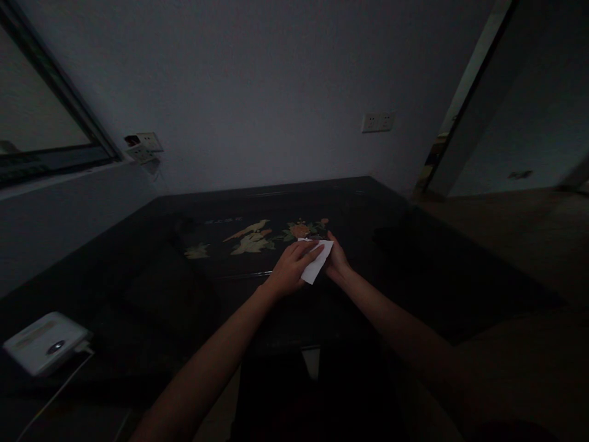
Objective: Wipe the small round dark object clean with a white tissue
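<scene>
In dim light, my left hand (292, 265) presses a white sheet (317, 261), which looks like a tissue or paper, its fingers spread across the sheet's top. Close against it on the right, my right hand (338, 261) is curled with its thumb side up. Between the two hands, at the far edge of the sheet, a thin dark shiny edge (315, 237) shows. What it belongs to is mostly hidden by the sheet and fingers. Both hands are above the dark table (285, 319), in front of its painted flowers and bird (251, 236).
A white box-shaped device (48, 344) with a plugged-in white cable (57, 393) sits at the near left. Dark cushion-like shapes (170, 288) lie left of my hands. Wall sockets (378, 122) are behind the table, with more sockets (142, 147) near the window.
</scene>
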### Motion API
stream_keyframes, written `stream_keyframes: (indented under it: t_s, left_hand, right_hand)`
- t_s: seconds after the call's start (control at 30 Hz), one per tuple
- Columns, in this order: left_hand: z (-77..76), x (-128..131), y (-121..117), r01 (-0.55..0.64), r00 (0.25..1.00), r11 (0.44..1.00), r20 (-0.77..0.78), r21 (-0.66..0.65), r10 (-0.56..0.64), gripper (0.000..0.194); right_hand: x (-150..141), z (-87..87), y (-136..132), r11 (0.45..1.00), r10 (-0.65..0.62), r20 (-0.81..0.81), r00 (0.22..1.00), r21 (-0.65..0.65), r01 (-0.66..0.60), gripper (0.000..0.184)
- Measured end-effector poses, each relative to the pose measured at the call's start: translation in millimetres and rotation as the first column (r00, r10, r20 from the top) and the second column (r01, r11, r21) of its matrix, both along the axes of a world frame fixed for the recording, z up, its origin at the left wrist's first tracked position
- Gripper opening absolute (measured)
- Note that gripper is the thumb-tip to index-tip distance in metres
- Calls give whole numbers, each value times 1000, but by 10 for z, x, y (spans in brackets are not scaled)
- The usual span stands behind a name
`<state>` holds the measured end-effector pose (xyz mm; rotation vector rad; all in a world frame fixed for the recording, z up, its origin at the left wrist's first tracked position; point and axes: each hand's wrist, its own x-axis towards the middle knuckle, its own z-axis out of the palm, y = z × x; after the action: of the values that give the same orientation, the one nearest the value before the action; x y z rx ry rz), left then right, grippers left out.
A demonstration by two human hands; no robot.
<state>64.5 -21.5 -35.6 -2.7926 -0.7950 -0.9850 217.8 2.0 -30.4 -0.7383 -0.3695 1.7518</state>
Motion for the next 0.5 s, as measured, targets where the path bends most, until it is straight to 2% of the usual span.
stream_keyframes:
  t_s: [0.17,0.3,0.4,0.5]
  left_hand:
    - [-59,3,34,-90,993,995,68,-30,92,68]
    - [-88,11,59,-19,994,999,105,-28,22,72]
    - [-87,7,57,54,995,996,83,-70,-48,74]
    - [-74,2,46,79,995,992,66,-103,-72,74]
  right_hand:
    - [-39,-51,18,996,-78,1,997,44,78,34]
    - [-52,-49,11,998,-61,-8,998,24,61,36]
    - [-48,-40,16,998,-54,-14,998,17,54,36]
    - [-40,-35,20,997,-79,-14,997,-3,79,34]
